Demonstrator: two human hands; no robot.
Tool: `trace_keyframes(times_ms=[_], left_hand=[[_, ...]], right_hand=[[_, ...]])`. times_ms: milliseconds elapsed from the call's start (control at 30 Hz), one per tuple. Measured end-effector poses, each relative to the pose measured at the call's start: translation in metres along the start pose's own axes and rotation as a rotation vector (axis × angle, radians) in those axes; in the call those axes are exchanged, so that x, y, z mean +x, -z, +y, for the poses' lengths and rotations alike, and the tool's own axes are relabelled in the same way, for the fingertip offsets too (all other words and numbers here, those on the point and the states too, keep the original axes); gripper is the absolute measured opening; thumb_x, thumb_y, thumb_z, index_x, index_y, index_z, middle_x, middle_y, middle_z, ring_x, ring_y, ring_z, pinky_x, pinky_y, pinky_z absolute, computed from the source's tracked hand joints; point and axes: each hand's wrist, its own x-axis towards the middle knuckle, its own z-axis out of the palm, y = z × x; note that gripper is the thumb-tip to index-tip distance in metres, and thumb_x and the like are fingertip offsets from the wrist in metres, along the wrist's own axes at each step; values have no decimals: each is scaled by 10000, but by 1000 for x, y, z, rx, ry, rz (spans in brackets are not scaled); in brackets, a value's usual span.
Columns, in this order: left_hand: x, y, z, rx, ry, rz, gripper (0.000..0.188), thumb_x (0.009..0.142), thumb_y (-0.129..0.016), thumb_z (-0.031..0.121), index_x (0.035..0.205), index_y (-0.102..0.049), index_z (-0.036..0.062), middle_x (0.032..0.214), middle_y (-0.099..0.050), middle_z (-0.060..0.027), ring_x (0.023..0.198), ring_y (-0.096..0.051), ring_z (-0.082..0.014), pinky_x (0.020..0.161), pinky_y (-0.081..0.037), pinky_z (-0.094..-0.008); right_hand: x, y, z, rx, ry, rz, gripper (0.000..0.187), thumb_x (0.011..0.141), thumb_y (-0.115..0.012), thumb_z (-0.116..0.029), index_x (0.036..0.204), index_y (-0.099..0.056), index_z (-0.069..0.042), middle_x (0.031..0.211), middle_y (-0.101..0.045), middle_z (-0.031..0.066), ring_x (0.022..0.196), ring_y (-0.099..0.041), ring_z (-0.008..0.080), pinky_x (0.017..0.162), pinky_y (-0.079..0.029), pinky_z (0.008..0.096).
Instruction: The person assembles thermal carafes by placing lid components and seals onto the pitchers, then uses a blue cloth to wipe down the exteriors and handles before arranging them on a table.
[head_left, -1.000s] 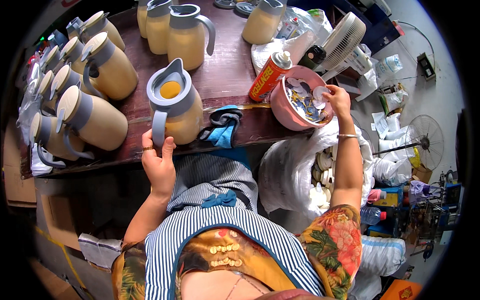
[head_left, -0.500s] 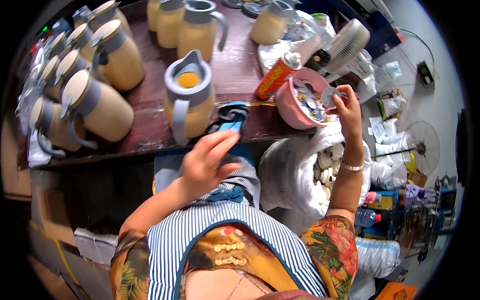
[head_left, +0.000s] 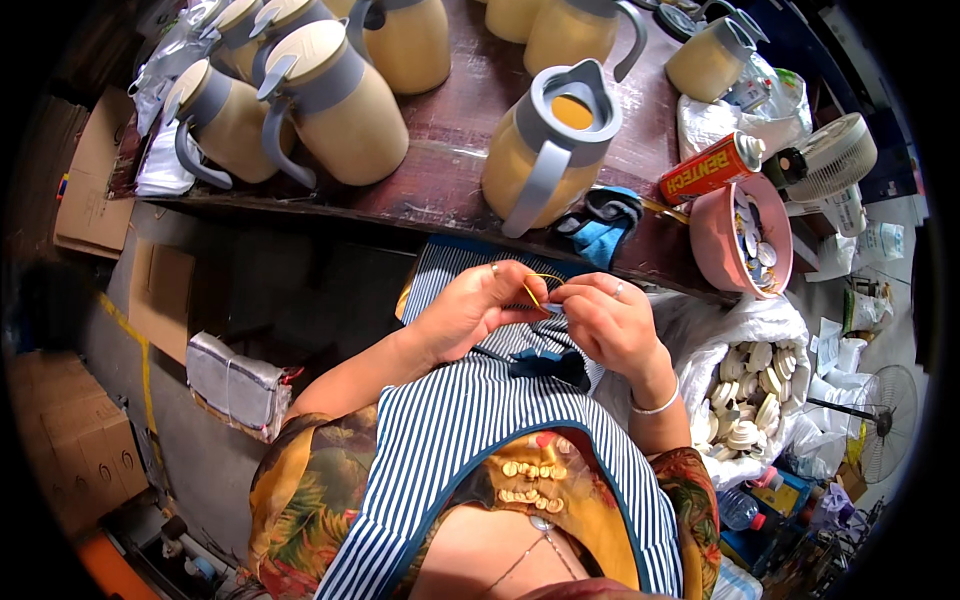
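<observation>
Close together in front of my striped apron, both hands are closed in pinches. Between the fingers of my left hand point(head_left: 478, 312) one side of a thin yellow string point(head_left: 538, 279) is held. My right hand point(head_left: 612, 322) grips a small pale tag point(head_left: 552, 308) joined to the string; most of the tag is hidden by the fingers. Just beyond the hands, a beige jug point(head_left: 543, 150) with a grey collar and handle stands lidless at the table edge, an orange-yellow disc showing in its mouth. Blue and black gloves point(head_left: 603, 225) lie beside it.
Several lidded jugs point(head_left: 345, 110) crowd the table's left side. To the right stand a pink bucket point(head_left: 712, 240) of tags, a red spray can point(head_left: 710, 168) and a small fan point(head_left: 835, 155). A white sack point(head_left: 690, 370) of cream-coloured round parts sits below.
My right hand has come away from the pink bucket with a tag and met my left hand over the lap. The yellow string now stretches between them. The view has swung left.
</observation>
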Motion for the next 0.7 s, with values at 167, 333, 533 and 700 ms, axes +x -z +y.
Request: trace_keyframes(times_ms=[167,333,533,700], left_hand=[[3,19,1,-175,-161,22,192,1001,-546,216,1012,-611,36,1013,-641,-69,1068,-614,-230,1007,-483,-391],[22,76,-8,-649,-127,118,234,1015,-470,172,804,-478,71,765,-468,-33,771,-505,-185,906,-442,-381],[64,54,24,-498,-386,212,200,969,-530,64,1147,-614,32,1185,-650,-79,888,-588,-153,987,-455,-386],[79,5,79,331,-881,-246,305,900,-636,-3,1200,-614,51,1179,-639,-85,916,-591,-129,791,-532,-254]], right_hand=[[-10,-17,10,122,37,107,185,848,-625,-41,1013,-540,-42,1044,-628,131,909,-666,248,697,-568,361],[-35,-92,27,1243,-1158,678,123,1016,-498,-107,1128,-469,-65,1097,-583,107,971,-663,235,739,-626,348],[-1,-108,40,1032,-912,1191,131,999,-538,-61,1117,-481,-55,1106,-599,92,956,-648,208,841,-598,348],[46,-31,57,254,-332,666,306,879,-664,56,1165,-577,-7,1012,-638,114,845,-639,132,714,-541,251]])
